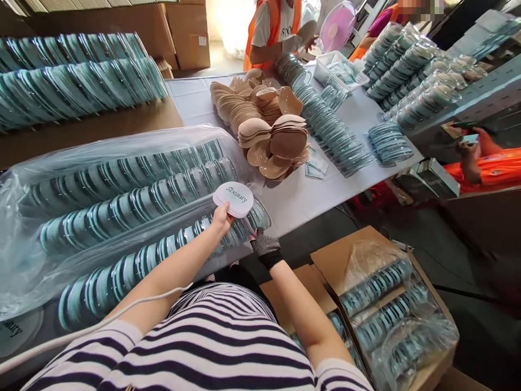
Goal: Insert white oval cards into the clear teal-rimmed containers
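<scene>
My left hand (222,218) pinches a white, rounded card (236,196) printed with "beauty", thumb on its face; it may be a small stack. Just right of it, my right hand (265,245) wears a dark, dotted fingerless glove. Its fingers are curled at the table edge, by the end of a row of clear, blue-green rounded packages (163,252); what they grip, if anything, is hard to make out. Beyond the card lies a heap of beige curved pads (264,117), some in shiny wrap.
More package rows (138,209) lie in a clear plastic bag (24,179) on my left. Cartons (433,304) of packages stand at lower right. Across the table are a white basket (340,70), a pink fan (337,26) and co-workers in orange vests (249,41). A white cable (101,323) crosses my left arm.
</scene>
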`<state>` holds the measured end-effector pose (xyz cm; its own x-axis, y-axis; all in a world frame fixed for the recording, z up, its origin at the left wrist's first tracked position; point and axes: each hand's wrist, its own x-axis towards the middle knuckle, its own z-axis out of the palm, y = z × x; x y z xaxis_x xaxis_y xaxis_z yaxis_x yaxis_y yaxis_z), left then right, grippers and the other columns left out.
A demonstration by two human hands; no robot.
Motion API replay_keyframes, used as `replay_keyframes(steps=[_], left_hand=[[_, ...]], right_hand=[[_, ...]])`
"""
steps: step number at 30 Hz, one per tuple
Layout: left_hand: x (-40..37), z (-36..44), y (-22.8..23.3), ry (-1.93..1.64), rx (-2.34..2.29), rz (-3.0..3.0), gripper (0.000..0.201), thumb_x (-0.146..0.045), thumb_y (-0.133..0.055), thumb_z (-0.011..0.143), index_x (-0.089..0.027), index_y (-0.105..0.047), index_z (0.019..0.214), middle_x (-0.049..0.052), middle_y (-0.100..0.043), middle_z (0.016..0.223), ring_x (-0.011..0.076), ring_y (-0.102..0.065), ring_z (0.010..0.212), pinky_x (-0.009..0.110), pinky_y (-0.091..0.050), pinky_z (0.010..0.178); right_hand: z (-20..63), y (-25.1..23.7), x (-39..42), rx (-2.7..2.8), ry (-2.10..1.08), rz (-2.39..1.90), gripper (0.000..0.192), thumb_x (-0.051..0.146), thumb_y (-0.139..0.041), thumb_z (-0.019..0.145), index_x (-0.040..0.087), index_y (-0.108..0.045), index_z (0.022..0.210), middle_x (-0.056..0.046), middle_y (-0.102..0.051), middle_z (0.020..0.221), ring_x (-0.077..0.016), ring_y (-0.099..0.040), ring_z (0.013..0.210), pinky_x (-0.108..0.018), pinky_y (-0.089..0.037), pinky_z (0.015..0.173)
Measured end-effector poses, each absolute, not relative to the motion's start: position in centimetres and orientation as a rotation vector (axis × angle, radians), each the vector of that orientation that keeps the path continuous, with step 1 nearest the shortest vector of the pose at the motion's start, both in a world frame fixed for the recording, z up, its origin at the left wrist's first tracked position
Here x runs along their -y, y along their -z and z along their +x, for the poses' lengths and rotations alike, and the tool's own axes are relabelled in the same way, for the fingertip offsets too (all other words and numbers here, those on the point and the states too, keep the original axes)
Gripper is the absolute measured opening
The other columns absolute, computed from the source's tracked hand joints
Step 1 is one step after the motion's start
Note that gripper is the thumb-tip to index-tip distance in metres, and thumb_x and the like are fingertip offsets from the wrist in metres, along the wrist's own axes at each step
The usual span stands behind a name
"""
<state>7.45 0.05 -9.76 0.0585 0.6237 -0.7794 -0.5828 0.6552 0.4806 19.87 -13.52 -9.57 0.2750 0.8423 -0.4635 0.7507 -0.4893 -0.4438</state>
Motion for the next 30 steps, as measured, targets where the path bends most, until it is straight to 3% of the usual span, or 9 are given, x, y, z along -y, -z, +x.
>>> replay_keyframes(steps=[4,10,19,23,26,30], left_hand=[[0.1,7.4,10.0,-0.901,-1.203,0.053,0.024,-0.016,-0.057,0.089,-0.013,-0.065,0.111,0.009,-0.073,0.095,0.017,-0.07,0.077,0.03,-0.059,0.075],[0.3,7.4,10.1,-0.88,-1.204,0.079,0.023,-0.016,-0.058,0.089,-0.012,-0.066,0.11,0.01,-0.073,0.092,0.0184,-0.07,0.076,0.033,-0.059,0.075],[0.4,7.3,10.9,-0.889,-1.191,0.129,0.023,-0.017,-0.058,0.089,-0.013,-0.065,0.11,0.01,-0.073,0.094,0.0193,-0.07,0.083,0.032,-0.059,0.076],[0.6,7.3,11.2,-0.903,-1.184,0.151,0.02,-0.018,-0.06,0.088,-0.013,-0.067,0.105,0.011,-0.073,0.095,0.0194,-0.07,0.083,0.033,-0.059,0.077],[0.7,7.5,11.3,-0.92,-1.188,0.171,0.016,-0.018,-0.062,0.086,-0.012,-0.067,0.1,0.01,-0.073,0.092,0.0183,-0.07,0.079,0.034,-0.058,0.078],[0.7,7.9,11.2,-0.922,-1.191,0.192,0.013,-0.019,-0.064,0.084,-0.011,-0.068,0.094,0.01,-0.073,0.088,0.0195,-0.07,0.079,0.036,-0.058,0.079]], right_hand=[[20.2,9.2,13.6,1.712,-0.825,-2.471,0.031,0.033,-0.036,0.097,0.019,-0.061,0.106,-0.014,-0.07,0.092,-0.0237,-0.066,0.08,-0.032,-0.044,0.069],[20.0,10.1,11.6,1.709,-0.751,-2.481,0.031,0.03,-0.036,0.096,0.019,-0.063,0.107,-0.014,-0.07,0.096,-0.0235,-0.066,0.082,-0.032,-0.045,0.071],[19.4,12.1,12.6,1.409,-1.12,-2.4,0.024,0.028,-0.045,0.092,0.019,-0.063,0.106,-0.015,-0.069,0.102,-0.0248,-0.063,0.096,-0.033,-0.044,0.082],[20.0,12.8,12.9,1.315,-1.383,-2.229,0.024,0.028,-0.044,0.09,0.021,-0.057,0.108,-0.009,-0.068,0.083,-0.0186,-0.065,0.075,-0.028,-0.048,0.069],[20.7,12.3,12.5,1.236,-1.671,-1.947,0.031,0.037,-0.035,0.093,0.02,-0.05,0.114,-0.001,-0.062,0.066,-0.0141,-0.058,0.054,-0.025,-0.048,0.054],[21.8,11.3,11.1,1.145,-1.88,-1.81,0.029,0.047,-0.045,0.088,0.02,-0.051,0.095,0.006,-0.049,0.048,-0.0109,-0.046,0.039,-0.02,-0.041,0.042]])
